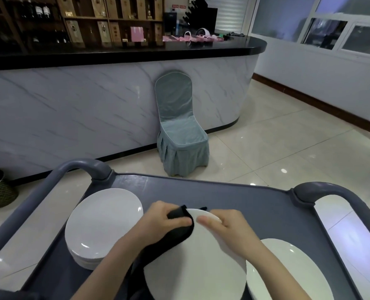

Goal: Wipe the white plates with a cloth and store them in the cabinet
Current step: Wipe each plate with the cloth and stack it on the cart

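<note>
Over the cart's (223,195) near side my right hand (227,228) pinched the far rim of the plate (197,269), likely slick and breakable, while my left hand (169,221), fingers curled, gripped the soft cloth (179,233) against it.

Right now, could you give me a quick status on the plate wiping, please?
Left hand grips black cloth against plate; right hand holds its rim. Cabinet not in view.

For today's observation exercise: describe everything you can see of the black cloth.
The black cloth looks soft and thick. The left hand pinches it over the far left rim of the white plate held by the right hand; a small corner pokes up behind the rim. The rest hangs down beneath the left forearm.
</note>
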Action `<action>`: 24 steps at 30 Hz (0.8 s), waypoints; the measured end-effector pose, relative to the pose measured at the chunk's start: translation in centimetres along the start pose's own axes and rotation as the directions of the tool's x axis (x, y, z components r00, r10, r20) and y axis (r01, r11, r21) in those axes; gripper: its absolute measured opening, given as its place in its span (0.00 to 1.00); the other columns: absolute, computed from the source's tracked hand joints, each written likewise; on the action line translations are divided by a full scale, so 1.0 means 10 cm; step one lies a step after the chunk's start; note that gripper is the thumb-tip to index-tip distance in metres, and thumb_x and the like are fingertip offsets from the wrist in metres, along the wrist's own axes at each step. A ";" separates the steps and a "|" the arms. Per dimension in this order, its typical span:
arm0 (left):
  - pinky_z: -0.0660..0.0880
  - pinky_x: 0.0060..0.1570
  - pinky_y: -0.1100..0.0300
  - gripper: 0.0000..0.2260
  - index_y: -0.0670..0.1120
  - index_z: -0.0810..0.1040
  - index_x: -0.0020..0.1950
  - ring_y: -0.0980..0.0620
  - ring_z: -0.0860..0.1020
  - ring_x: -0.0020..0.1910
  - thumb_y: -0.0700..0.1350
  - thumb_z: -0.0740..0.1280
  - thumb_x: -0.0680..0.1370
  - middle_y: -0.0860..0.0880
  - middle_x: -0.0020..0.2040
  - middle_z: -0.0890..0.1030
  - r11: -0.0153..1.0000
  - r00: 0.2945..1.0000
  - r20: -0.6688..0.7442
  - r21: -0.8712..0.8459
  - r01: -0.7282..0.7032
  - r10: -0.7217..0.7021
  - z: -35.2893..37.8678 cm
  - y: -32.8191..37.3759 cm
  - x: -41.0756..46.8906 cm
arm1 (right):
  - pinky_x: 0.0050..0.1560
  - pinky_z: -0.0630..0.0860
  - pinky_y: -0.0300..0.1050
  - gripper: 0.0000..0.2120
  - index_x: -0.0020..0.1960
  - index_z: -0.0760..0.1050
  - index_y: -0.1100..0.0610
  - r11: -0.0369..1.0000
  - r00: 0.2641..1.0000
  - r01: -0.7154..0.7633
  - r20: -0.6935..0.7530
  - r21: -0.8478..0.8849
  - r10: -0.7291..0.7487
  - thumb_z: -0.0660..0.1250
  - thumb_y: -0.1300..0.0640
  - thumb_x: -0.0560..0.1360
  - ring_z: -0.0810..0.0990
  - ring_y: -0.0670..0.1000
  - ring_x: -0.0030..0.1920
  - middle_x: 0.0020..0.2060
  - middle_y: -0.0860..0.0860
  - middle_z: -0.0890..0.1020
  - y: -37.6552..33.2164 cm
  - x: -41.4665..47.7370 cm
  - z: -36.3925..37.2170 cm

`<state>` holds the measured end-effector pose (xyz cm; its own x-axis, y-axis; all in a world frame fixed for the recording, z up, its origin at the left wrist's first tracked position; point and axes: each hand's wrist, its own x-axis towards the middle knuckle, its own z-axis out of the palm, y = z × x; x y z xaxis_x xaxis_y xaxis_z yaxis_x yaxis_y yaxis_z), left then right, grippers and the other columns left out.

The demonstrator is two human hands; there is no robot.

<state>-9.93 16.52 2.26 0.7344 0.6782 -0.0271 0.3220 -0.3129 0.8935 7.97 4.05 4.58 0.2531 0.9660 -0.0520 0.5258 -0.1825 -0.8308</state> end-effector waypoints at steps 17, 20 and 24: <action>0.77 0.39 0.57 0.10 0.44 0.82 0.39 0.50 0.79 0.37 0.49 0.72 0.75 0.47 0.37 0.84 0.749 0.677 -0.474 -0.639 0.175 -0.563 0.20 -0.21 -0.09 | 0.36 0.77 0.36 0.06 0.46 0.81 0.52 0.832 0.893 -0.152 -0.287 0.534 0.347 0.69 0.51 0.77 0.82 0.42 0.37 0.39 0.45 0.85 0.12 0.05 0.17; 0.74 0.32 0.64 0.10 0.44 0.82 0.37 0.55 0.77 0.31 0.49 0.73 0.74 0.51 0.32 0.82 0.896 0.854 -0.400 -0.418 0.151 -0.331 0.05 -0.18 -0.06 | 0.35 0.72 0.31 0.08 0.40 0.81 0.51 0.977 0.973 -0.088 -0.195 0.195 0.127 0.71 0.49 0.76 0.77 0.41 0.34 0.36 0.46 0.83 0.07 0.16 -0.18; 0.69 0.33 0.66 0.10 0.47 0.82 0.38 0.61 0.72 0.30 0.52 0.74 0.71 0.55 0.30 0.78 1.000 0.991 -0.132 -0.016 0.027 -0.029 0.00 -0.05 0.03 | 0.31 0.62 0.37 0.21 0.30 0.67 0.51 0.983 0.996 0.070 0.068 -0.167 -0.059 0.68 0.43 0.77 0.66 0.41 0.29 0.26 0.42 0.69 -0.05 0.22 -0.12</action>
<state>-9.85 16.89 1.79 0.6395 0.7687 0.0069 0.3316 -0.2839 0.8997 9.26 6.01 5.53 0.1661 0.9853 -0.0401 0.6705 -0.1427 -0.7280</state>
